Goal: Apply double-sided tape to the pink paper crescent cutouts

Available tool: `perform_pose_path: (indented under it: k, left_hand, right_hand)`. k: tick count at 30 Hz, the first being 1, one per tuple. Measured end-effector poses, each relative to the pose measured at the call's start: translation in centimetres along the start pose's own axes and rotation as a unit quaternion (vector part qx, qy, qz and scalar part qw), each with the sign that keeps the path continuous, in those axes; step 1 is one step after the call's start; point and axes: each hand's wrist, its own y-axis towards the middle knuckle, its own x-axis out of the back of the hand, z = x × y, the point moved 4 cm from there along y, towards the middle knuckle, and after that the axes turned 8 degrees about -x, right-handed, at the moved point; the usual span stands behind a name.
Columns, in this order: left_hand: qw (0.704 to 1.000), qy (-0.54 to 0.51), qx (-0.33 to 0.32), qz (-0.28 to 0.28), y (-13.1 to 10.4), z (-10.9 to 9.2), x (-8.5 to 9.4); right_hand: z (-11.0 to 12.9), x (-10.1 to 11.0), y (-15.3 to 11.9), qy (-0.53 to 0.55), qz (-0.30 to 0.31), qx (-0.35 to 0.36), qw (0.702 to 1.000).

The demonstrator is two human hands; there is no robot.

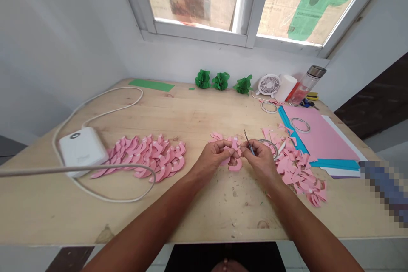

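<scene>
Above the wooden table (185, 117), hands (211, 156) hold pink paper (235, 143) and scissors (249, 143).

The left forearm (153, 216) and the right forearm (296, 208) are both bare as far as I can see, slim and smooth, tapering evenly down to narrow, bare wrists (195, 175). The left hand (215, 155) and right hand (261, 159) are ungloved, with lean fingers (223, 143). Low between the forearms there's a plain black patch (197, 259); I can't tell whether it's clothing.
</scene>
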Motion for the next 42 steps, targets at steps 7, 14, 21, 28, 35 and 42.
perform_pose_path:
  k: [7,14,21,28,35,42]
  left_hand:
    - [0.997,-0.022,0.012,-0.079,0.1,0.2,0.6]
    - [0.998,0.009,0.012,-0.062,0.0,0.6,0.2]
    - [1.000,-0.005,0.019,-0.014,0.0,0.9,-0.5]
    - [0.999,0.031,0.041,-0.012,-0.2,0.5,-0.6]
    - [0.996,0.075,0.036,-0.039,-0.1,1.0,0.0]
    - [0.995,0.049,0.027,-0.078,0.0,1.1,0.4]
  right_hand:
    - [0.3,0.0,-0.1,0.016,-0.005,0.004,1.000]
    - [0.4,-0.6,-0.4,0.020,0.038,0.025,0.999]
    - [0.5,-0.4,-0.3,-0.011,0.018,0.034,0.999]
    - [0.1,0.9,0.2,-0.053,-0.051,0.046,0.996]
    - [0.4,1.2,0.2,-0.056,-0.055,0.052,0.996]
    - [0.5,0.3,-0.1,-0.056,-0.006,0.034,0.998]
